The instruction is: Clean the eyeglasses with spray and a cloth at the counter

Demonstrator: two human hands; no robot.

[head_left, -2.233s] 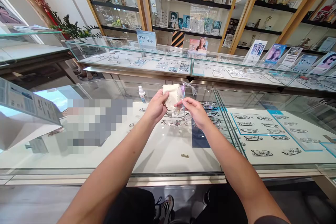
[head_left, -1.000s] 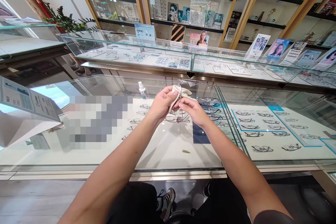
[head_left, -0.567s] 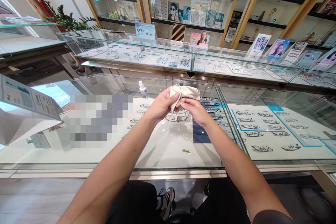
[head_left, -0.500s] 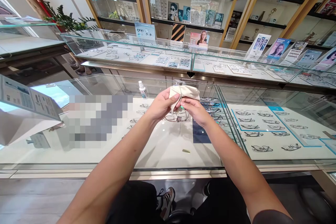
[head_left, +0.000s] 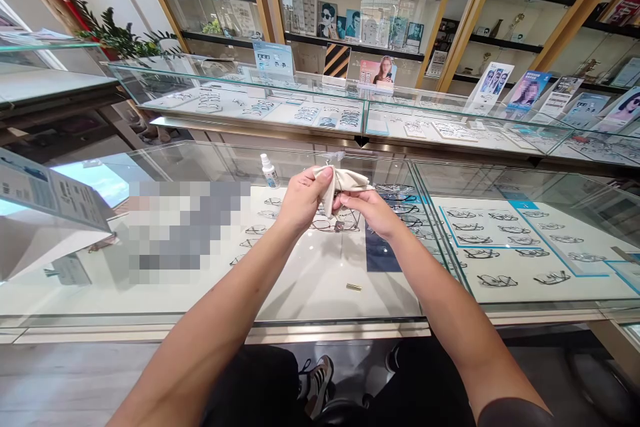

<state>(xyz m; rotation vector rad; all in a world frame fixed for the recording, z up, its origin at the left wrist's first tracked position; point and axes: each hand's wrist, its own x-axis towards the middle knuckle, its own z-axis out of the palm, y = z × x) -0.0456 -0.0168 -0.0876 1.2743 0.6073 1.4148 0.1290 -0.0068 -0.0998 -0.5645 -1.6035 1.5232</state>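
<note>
Over the glass counter, both my hands are together on a cream cleaning cloth (head_left: 353,180). My left hand (head_left: 304,197) is closed, its thumb pressing a fold of the cloth that hangs down. From the right, my right hand (head_left: 373,208) pinches under the cloth with thumb and fingertips. A thin dark line, like the rim of eyeglasses, shows at the fold between the hands; most of whatever the cloth wraps is hidden. Behind the left hand stands a white spray bottle (head_left: 269,171). Below the hands, a pair of eyeglasses (head_left: 330,223) shows at the counter.
A small gold-coloured bar (head_left: 354,287) lies nearer my body. Rows of eyeglass frames (head_left: 500,240) fill the right part of the display case. A folded sign (head_left: 47,203) stands at the left. A second glass showcase (head_left: 240,107) and shelves are beyond.
The cloth has shifted slightly left and been refolded, with a fold now hanging below my left thumb. Both hands stay closed on it, and the view has shifted a little.
</note>
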